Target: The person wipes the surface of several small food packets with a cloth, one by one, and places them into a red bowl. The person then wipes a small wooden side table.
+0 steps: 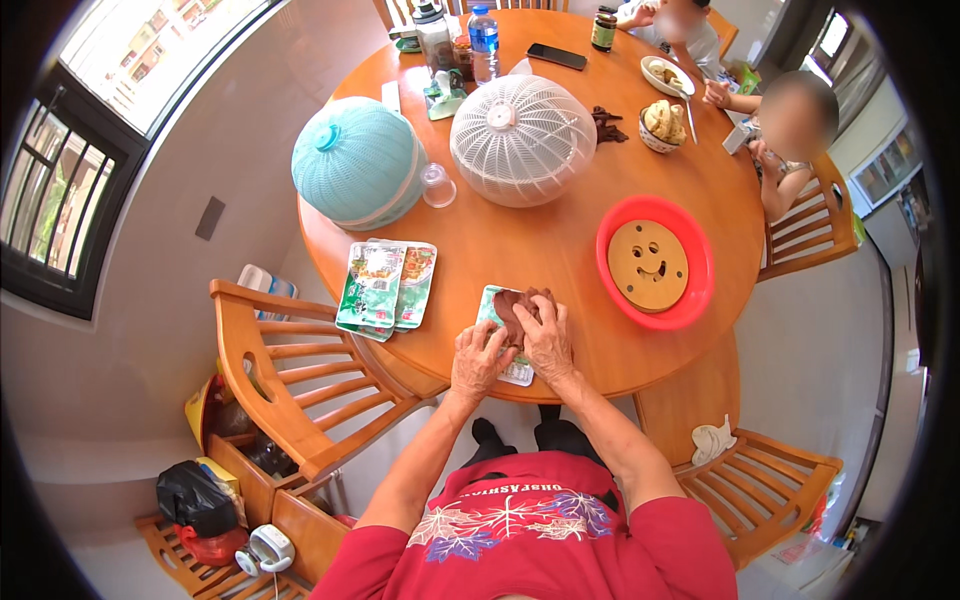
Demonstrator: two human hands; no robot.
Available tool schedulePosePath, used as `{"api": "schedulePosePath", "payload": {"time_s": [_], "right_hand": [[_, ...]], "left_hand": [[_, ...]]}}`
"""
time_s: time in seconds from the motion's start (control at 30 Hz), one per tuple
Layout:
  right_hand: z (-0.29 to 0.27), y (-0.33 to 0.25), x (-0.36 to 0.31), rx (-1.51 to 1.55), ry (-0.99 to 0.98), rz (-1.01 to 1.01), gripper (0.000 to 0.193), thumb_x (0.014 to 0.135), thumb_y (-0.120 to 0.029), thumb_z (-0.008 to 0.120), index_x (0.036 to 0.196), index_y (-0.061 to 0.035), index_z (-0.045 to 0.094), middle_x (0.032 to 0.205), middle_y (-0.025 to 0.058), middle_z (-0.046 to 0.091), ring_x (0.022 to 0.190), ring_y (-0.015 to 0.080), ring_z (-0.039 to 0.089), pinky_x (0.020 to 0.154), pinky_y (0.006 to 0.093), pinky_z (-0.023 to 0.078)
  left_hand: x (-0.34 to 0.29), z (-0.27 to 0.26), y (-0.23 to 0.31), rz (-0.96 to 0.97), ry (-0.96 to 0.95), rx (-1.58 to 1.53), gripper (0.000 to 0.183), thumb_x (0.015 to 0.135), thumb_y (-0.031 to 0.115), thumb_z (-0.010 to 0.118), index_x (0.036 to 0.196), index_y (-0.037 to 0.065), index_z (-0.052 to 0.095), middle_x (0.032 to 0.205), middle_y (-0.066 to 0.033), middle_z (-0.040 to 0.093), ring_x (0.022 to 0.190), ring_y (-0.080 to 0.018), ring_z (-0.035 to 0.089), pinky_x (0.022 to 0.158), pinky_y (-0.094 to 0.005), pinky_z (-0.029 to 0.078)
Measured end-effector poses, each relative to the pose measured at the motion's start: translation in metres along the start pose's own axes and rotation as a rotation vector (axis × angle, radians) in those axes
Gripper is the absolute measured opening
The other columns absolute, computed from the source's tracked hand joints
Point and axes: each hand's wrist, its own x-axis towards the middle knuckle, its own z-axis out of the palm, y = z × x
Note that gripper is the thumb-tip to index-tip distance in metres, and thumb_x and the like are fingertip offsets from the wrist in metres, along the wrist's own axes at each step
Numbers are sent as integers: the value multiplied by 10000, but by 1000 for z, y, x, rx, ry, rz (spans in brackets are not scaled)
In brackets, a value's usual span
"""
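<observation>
At the table's near edge lies a flat green-and-white package [488, 305], partly covered by a dark brown, soft, wrinkled piece [509, 306]. My right hand [548, 340] curls over this brown piece and grips it, hiding part of it. To its left, my left hand [478, 360] rests on the package's near part, fingers bent but apart, tips by the lower edge of the brown piece. Just beyond my left hand, several similar flat green packages [370, 285] overlap. A red basin [703, 270] with a round tan board [640, 290] in it stands to the right.
On the round wooden table [520, 240] stand a blue mesh dome cover [350, 165], a white one [520, 145], a clear cup [437, 187], a water bottle [484, 50], a phone [556, 56] and a food bowl [662, 125]. Two people sit at the far right. Wooden chairs [310, 375] surround the table.
</observation>
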Motion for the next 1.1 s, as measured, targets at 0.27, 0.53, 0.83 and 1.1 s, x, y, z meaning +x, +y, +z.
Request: {"api": "schedulePosePath", "payload": {"time_s": [0.27,0.53,0.83,1.1], "right_hand": [[-54,-13,-63,75,-187,-204,364,747,-57,640,1103,-129,665,1173,55,531,1054,321,477,892,400,456],[-84,-5,-79,445,-391,-65,334,753,19,530,1008,-127,690,1084,90,584,933,315,544,848,375,445],[-16,12,0,363,99,292,378,798,-15,490,1114,-124,667,1124,126,571,1029,333,521,919,408,417],[1,-33,10,75,-201,25,275,754,-95,609,1012,-160,677,1071,29,565,941,345,485,850,438,456]], "left_hand": [[4,-3,-4,-64,-27,-118,293,803,134,649,1079,59,586,1133,-138,524,1058,-334,492,899,-444,401],[32,-19,6,-631,-286,80,754,600,489,837,1088,13,515,1075,-197,594,1062,-369,545,889,-473,432],[18,-11,-12,-810,-337,-793,433,757,272,754,1056,-13,625,872,-133,694,729,-263,681,693,-381,548],[-2,-6,-12,-1104,-171,-1811,557,986,478,386,1226,3,554,1100,-98,637,989,-220,606,904,-408,494]]}}
